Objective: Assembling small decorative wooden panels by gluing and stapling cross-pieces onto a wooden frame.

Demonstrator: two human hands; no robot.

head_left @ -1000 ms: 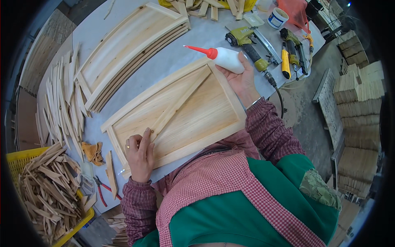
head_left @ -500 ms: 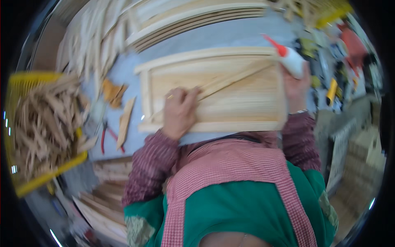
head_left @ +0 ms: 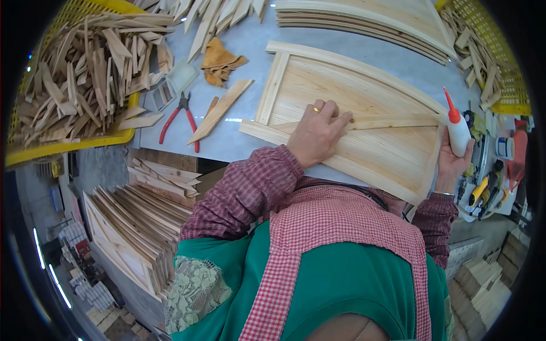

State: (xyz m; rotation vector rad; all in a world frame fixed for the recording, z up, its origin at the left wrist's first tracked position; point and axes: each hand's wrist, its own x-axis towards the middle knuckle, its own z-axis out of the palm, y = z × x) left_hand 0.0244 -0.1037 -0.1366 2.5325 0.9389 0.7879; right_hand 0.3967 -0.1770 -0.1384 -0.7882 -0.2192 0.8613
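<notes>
A pale wooden panel frame point(head_left: 364, 85) lies flat on the grey table in front of me. My left hand point(head_left: 318, 133) presses down on a thin wooden strip point(head_left: 398, 121) that runs across the panel's inside. A ring sits on one finger of that hand. At the panel's right edge, my right hand point(head_left: 453, 162) grips a white glue bottle point(head_left: 456, 129) with a red nozzle pointing up.
A yellow crate point(head_left: 74, 142) full of wood offcuts stands at the left. Red-handled pliers point(head_left: 181, 116), a wedge-shaped strip point(head_left: 222, 109) and a brown rag point(head_left: 220, 61) lie left of the panel. More frames point(head_left: 364, 23) lie beyond it, tools point(head_left: 483, 190) at the right, stacked panels point(head_left: 136, 233) below the table.
The view has swung, so the panel and table now sit higher and further right. My left hand stays on the strip and my right hand still holds the glue bottle at the panel's edge.
</notes>
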